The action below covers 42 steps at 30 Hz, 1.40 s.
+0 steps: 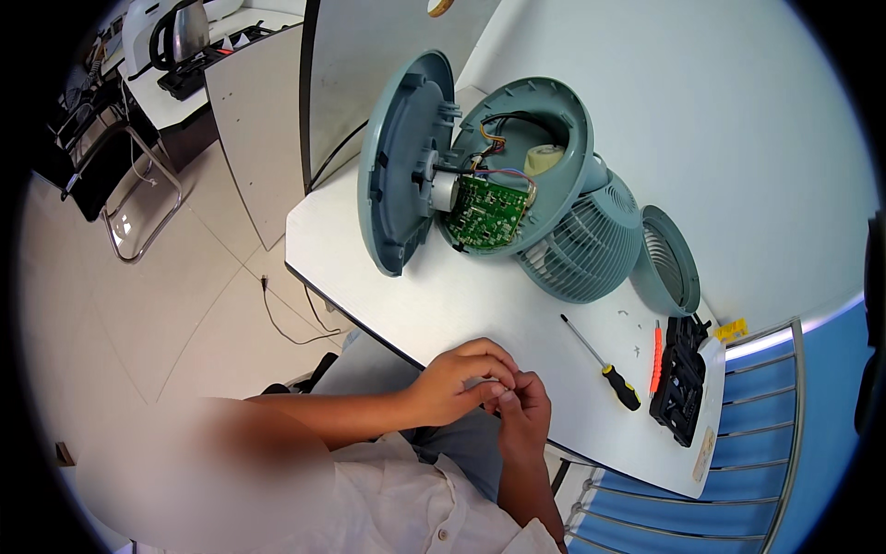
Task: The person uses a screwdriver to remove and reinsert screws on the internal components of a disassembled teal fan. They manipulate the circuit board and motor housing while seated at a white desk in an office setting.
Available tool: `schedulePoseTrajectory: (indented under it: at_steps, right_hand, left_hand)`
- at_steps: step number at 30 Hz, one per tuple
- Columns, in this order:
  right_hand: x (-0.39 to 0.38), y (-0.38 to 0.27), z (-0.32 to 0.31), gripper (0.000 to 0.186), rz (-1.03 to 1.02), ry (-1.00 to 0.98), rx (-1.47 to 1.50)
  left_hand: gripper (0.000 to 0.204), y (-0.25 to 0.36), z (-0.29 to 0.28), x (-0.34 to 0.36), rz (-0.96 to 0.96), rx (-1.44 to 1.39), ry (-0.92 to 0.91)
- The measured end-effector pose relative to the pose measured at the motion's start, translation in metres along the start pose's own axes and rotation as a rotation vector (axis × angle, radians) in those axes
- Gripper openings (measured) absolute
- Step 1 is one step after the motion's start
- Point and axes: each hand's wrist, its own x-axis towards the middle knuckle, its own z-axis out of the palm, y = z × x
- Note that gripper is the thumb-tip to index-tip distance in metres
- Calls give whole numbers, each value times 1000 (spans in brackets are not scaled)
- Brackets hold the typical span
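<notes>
Just off the table's front edge, my left hand (461, 380) and my right hand (524, 414) meet with fingertips pinched together. Whatever lies between them, if anything, is too small or hidden to make out. On the table past them lies a blue-green fan with its round base (570, 111) opened. A green circuit board (486, 212) and coloured wires show inside the base. The detached base cover (392, 175) stands on edge at its left, with a silver motor-like cylinder on it. The fan's grille head (591, 245) rests on the tabletop. Nearest my right hand is a yellow-and-black screwdriver (620, 386).
A round blue-green shell (666, 263) leans near the wall. Several tiny screws (637, 351) lie by a red-handled tool (656, 358) and a black tool case (681, 383). Metal rails (757, 429) edge the table's right side. A cable (277, 319) trails on the floor; a chair (138, 185) stands far left.
</notes>
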Motion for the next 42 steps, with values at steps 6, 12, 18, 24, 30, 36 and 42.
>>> schedulePoseTrajectory:
  at_steps: [6, 12, 18, 24, 30, 36, 42]
  right_hand:
    - [1, -2, -7, 9, 29, -48, 95]
    - [3, -5, -9, 13, 78, -96, 133]
    - [-1, -7, -14, 10, -37, -52, -118]
    - [14, -56, -121, 23, -504, 450, -1324]
    - [9, -50, -182, 36, -231, 413, -1525]
    - [-11, -56, -166, 33, -228, 303, -1252]
    - [-35, -63, -120, 32, -415, 109, -1130]
  left_hand:
    - [18, 4, -4, 0, 11, 14, -95]
    - [17, -1, -4, -3, -3, 72, -72]
    - [11, -5, -4, 1, 142, 239, 96]
    - [15, -7, -7, -3, -134, -128, 216]
    - [22, -7, -3, 6, -203, -139, 282]
    - [26, -5, -10, 10, -309, -193, 213]
    - [26, 0, -11, 12, -383, -100, 151]
